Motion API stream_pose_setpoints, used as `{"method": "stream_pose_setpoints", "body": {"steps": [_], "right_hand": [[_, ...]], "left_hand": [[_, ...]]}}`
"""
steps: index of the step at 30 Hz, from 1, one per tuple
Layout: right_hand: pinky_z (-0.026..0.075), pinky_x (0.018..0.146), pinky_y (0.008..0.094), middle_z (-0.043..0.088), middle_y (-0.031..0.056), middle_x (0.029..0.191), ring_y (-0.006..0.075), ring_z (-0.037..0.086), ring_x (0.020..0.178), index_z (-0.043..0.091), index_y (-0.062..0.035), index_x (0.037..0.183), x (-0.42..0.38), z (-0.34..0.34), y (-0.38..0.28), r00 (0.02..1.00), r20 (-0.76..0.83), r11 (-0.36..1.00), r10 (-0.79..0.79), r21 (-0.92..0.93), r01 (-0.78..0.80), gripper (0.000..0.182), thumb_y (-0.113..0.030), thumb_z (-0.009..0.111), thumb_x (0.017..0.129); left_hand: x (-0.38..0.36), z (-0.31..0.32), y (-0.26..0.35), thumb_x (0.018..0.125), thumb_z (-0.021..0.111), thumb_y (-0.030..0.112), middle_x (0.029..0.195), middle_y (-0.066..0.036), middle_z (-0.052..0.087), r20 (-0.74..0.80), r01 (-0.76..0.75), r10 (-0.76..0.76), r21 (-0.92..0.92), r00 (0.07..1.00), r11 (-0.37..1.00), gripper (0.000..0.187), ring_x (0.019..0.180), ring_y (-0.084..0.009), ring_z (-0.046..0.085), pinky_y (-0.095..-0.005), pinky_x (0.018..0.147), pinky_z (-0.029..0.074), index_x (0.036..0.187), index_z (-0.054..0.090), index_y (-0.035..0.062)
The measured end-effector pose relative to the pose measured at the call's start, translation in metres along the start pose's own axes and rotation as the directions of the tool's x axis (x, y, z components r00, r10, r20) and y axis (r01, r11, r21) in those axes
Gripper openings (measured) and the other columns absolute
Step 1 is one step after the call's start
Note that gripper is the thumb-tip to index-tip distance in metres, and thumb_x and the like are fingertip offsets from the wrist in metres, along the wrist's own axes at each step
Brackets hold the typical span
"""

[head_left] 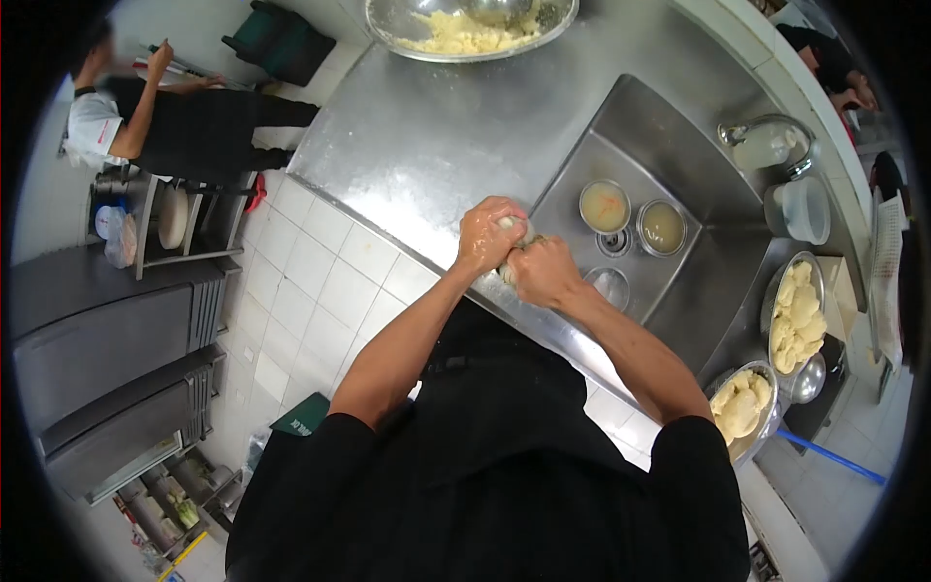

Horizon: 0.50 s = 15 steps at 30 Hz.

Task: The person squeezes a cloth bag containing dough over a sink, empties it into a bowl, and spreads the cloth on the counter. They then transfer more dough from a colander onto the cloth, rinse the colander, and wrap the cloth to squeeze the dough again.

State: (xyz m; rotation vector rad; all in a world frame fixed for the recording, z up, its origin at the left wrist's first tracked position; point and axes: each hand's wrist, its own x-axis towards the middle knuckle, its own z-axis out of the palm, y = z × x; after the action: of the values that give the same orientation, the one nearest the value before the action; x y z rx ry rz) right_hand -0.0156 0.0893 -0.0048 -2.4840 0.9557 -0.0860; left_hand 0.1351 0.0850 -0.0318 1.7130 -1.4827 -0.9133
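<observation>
Pale lump (528, 234) is held in left hand (485, 236) and right hand (546, 271), fingers curled snugly; probably squishy, kinda slick, best palmed.

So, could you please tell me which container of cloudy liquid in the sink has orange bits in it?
The left container, the one nearer the worktop: orange bits show in it, while the right container shows none that I can see.
</observation>
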Motion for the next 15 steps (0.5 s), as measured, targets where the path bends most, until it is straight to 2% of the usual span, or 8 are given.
{"method": "stream_pose_setpoints", "body": {"steps": [3, 6, 7, 9, 10, 12, 13, 15], "right_hand": [[0.050, 0.057, 0.0480, 0.064, 0.0211, 0.066, 0.0378, 0.065, 0.061, 0.064, -0.0037, 0.071, -0.002, 0.015, 0.000, 1.000, -0.006, 0.986, 0.030, 0.164, -0.028, 0.010, -0.010, 0.059, 0.066], [0.051, 0.059, 0.0498, 0.064, 0.0227, 0.067, 0.0401, 0.064, 0.062, 0.064, -0.0036, 0.071, 0.004, 0.019, 0.004, 0.998, 0.056, 0.958, 0.017, 0.285, -0.033, 0.011, -0.010, 0.059, 0.065], [0.051, 0.059, 0.0498, 0.064, 0.0227, 0.067, 0.0401, 0.064, 0.062, 0.064, -0.0036, 0.071, 0.007, 0.017, 0.006, 0.997, 0.075, 0.953, 0.027, 0.299, -0.048, 0.011, -0.010, 0.059, 0.065], [0.051, 0.060, 0.0497, 0.064, 0.0220, 0.068, 0.0403, 0.064, 0.063, 0.065, -0.0045, 0.071, 0.012, 0.013, 0.010, 0.985, 0.167, 0.955, -0.031, 0.295, -0.020, 0.010, -0.010, 0.059, 0.065], [0.051, 0.060, 0.0497, 0.064, 0.0220, 0.068, 0.0403, 0.064, 0.063, 0.065, -0.0045, 0.071, 0.014, 0.012, 0.012, 0.980, 0.198, 0.950, -0.023, 0.309, -0.040, 0.010, -0.010, 0.059, 0.065], [0.052, 0.061, 0.0492, 0.064, 0.0208, 0.068, 0.0400, 0.064, 0.065, 0.065, -0.0044, 0.074, 0.020, 0.012, 0.015, 0.968, 0.242, 0.932, -0.075, 0.361, -0.018, 0.012, -0.010, 0.059, 0.065], [0.052, 0.061, 0.0492, 0.064, 0.0208, 0.068, 0.0400, 0.064, 0.065, 0.065, -0.0044, 0.074, 0.030, 0.013, 0.020, 0.960, 0.270, 0.925, -0.070, 0.377, -0.038, 0.012, -0.010, 0.059, 0.065], [0.052, 0.063, 0.0488, 0.064, 0.0199, 0.068, 0.0393, 0.064, 0.066, 0.065, -0.0045, 0.073, 0.042, 0.015, 0.021, 0.946, 0.288, 0.896, -0.148, 0.445, 0.005, 0.012, -0.009, 0.059, 0.063]], "left_hand": [[-0.003, -0.002, -0.011, 0.065, 0.071, 0.004, 0.099, -0.011, 0.071, -0.009, -0.257, 0.257, -0.058, 0.966, 0.965, 0.018, 0.096, -0.0271, 0.066, -0.0369, 0.085, 0.053, 0.082, 0.072, 0.0053], [-0.002, -0.006, -0.021, 0.064, 0.071, 0.005, 0.100, -0.011, 0.071, 0.047, -0.266, 0.272, -0.096, 0.961, 0.959, 0.017, 0.095, -0.0279, 0.066, -0.0373, 0.084, 0.053, 0.081, 0.071, 0.0048], [0.000, -0.007, -0.022, 0.064, 0.071, 0.005, 0.100, -0.011, 0.071, 0.062, -0.245, 0.252, -0.104, 0.966, 0.964, 0.017, 0.095, -0.0279, 0.066, -0.0373, 0.084, 0.053, 0.081, 0.071, 0.0048], [0.001, -0.007, -0.024, 0.063, 0.070, 0.005, 0.099, -0.011, 0.071, 0.042, -0.319, 0.325, -0.110, 0.945, 0.941, 0.017, 0.095, -0.0286, 0.066, -0.0382, 0.084, 0.053, 0.080, 0.071, 0.0048], [0.003, -0.007, -0.025, 0.063, 0.070, 0.005, 0.099, -0.011, 0.071, 0.055, -0.288, 0.296, -0.126, 0.954, 0.949, 0.017, 0.095, -0.0286, 0.066, -0.0382, 0.084, 0.053, 0.080, 0.071, 0.0048], [0.009, -0.010, -0.029, 0.064, 0.068, 0.007, 0.097, -0.012, 0.071, 0.057, -0.350, 0.365, -0.177, 0.929, 0.920, 0.016, 0.092, -0.0298, 0.067, -0.0392, 0.082, 0.053, 0.079, 0.071, 0.0044], [0.016, -0.012, -0.038, 0.064, 0.068, 0.007, 0.097, -0.012, 0.071, 0.069, -0.317, 0.335, -0.190, 0.940, 0.929, 0.016, 0.092, -0.0298, 0.067, -0.0392, 0.082, 0.053, 0.079, 0.071, 0.0044], [0.027, -0.016, -0.051, 0.064, 0.067, 0.009, 0.095, -0.012, 0.071, 0.107, -0.494, 0.521, -0.205, 0.847, 0.845, 0.016, 0.088, -0.0316, 0.067, -0.0398, 0.080, 0.054, 0.079, 0.071, 0.0036]]}}
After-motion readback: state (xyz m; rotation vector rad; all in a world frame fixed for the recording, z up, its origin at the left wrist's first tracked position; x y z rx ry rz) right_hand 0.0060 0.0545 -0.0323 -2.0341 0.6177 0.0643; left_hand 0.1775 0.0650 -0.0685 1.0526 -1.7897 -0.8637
